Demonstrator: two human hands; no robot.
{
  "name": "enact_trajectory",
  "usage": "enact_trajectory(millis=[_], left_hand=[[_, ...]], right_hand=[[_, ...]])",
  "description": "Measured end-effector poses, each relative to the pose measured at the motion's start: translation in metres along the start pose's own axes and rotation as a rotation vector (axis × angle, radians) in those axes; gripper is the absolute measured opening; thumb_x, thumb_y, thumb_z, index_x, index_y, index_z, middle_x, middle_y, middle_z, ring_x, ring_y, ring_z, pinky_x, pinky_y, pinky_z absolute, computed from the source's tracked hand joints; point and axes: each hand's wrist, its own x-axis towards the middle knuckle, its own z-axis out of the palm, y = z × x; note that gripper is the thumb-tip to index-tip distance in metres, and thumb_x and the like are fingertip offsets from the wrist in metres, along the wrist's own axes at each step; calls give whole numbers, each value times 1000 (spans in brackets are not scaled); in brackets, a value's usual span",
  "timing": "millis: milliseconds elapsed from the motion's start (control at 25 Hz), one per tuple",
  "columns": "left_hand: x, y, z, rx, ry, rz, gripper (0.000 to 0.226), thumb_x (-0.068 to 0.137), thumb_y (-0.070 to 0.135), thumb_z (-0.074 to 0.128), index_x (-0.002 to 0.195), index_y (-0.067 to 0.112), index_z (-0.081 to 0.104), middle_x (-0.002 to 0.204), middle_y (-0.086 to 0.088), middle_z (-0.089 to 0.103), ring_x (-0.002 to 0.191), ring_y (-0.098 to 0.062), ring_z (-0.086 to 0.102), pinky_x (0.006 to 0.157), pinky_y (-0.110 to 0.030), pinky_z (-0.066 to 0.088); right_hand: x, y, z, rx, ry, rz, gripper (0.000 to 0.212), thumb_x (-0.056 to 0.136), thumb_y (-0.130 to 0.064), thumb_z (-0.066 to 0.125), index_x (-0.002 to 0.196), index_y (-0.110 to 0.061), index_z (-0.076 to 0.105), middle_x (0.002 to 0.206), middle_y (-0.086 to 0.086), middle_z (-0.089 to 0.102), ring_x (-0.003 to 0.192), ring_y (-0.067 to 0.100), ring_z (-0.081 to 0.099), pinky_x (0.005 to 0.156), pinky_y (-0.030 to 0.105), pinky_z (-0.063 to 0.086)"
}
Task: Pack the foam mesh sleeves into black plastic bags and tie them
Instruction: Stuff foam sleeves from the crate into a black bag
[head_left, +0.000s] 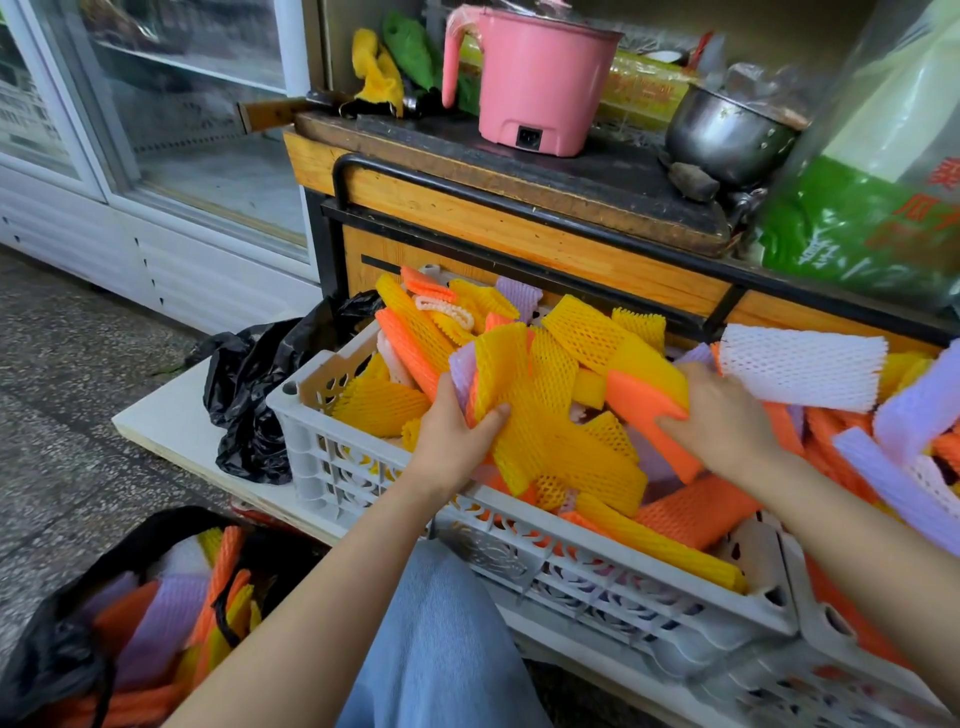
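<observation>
Yellow, orange, lilac and white foam mesh sleeves (571, 332) fill a pale grey plastic lattice crate (332, 467), heaped above its rim. The crate stands on a low white table (171, 426).

The left hand (457, 431) reaches into the near left part of the heap. Its fingers are curled round a bundle of yellow sleeves (519, 395) with a lilac one behind, and the thumb lies across the front of the bundle. The right hand (722, 415) is further right in the same crate, with its fingers closed on a flat orange sleeve (644, 410) lying under a yellow one.

An open black plastic bag (57, 660) sits on the speckled stone floor (78, 415) at lower left. It is partly filled with orange, lilac and yellow sleeves. A second, crumpled black plastic bag (249, 395) lies on the table, touching the crate's left wall. A second lattice crate (831, 675), also holding sleeves, adjoins the first on the right.

A knee in blue denim (441, 649) shows between the forearms.

Behind the crates stands a wooden cabinet (467, 208) with a black metal rail. On it are a pink plastic electric pot (540, 78), a steel pot (727, 135) and a clear-and-green plastic sack (857, 218). A glass-door refrigerator (182, 130) is at upper left.
</observation>
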Motion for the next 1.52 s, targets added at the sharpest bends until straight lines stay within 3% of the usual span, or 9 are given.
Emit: enact_trajectory(millis=[240,480,640,760,960,1160,1280,1400,1520], left_hand=[[0,0,2,-127,104,5,43,90,20,62,127,24,39,126,0,57,115,-20,56,98,-45,47],[-3,13,-37,-434,410,-21,28,92,13,59,116,21,48,115,-6,63,105,-26,63,83,-45,54],[-20,25,-90,-497,419,27,22,90,9,59,110,15,55,101,-4,67,89,-21,65,68,-35,54],[-48,27,-124,-544,314,61,28,80,10,67,107,15,60,93,3,72,81,-11,67,63,-24,52],[-102,7,-178,-625,282,10,68,56,22,79,118,9,57,110,-9,69,97,-21,65,84,-36,55],[-122,-17,-229,-529,644,-98,32,80,7,67,110,15,61,103,-2,71,93,-16,67,76,-28,57],[-131,-47,-270,-263,887,-255,35,74,21,76,105,14,61,103,-7,70,94,-21,66,84,-38,55],[-144,-68,-285,-123,892,-342,52,67,29,78,110,7,59,103,-10,69,97,-24,65,87,-43,53],[-149,-73,-282,-180,774,-313,38,75,34,77,103,14,62,100,-7,70,97,-25,65,79,-37,54]], right_hand=[[-6,-42,-46,331,393,-116,46,83,-20,67,119,-2,46,112,20,56,104,39,51,82,43,40],[-21,-116,-83,724,463,-280,39,88,-22,64,116,-6,43,103,2,49,90,12,44,65,20,27],[-25,-170,-89,851,420,-355,32,90,-20,62,112,-9,42,100,-1,49,80,-2,39,62,1,30],[-28,-216,-72,936,357,-355,34,89,-17,62,113,-3,43,100,-1,49,86,2,43,65,11,31],[-45,-286,-22,974,159,-365,38,88,-17,63,117,0,44,103,7,53,93,14,47,71,21,28],[-73,-340,23,1017,-291,-405,32,87,-22,64,110,-8,47,100,3,57,93,19,57,77,28,42],[-68,-355,35,936,-310,-355,33,88,-22,63,112,-10,45,105,8,60,98,26,59,78,34,45],[-70,-374,44,747,-119,-393,35,92,-21,56,120,-8,41,115,10,54,104,29,55,77,34,41],[-107,-410,65,728,-300,-678,52,93,-35,51,137,-14,33,133,6,45,120,22,47,100,40,40]])
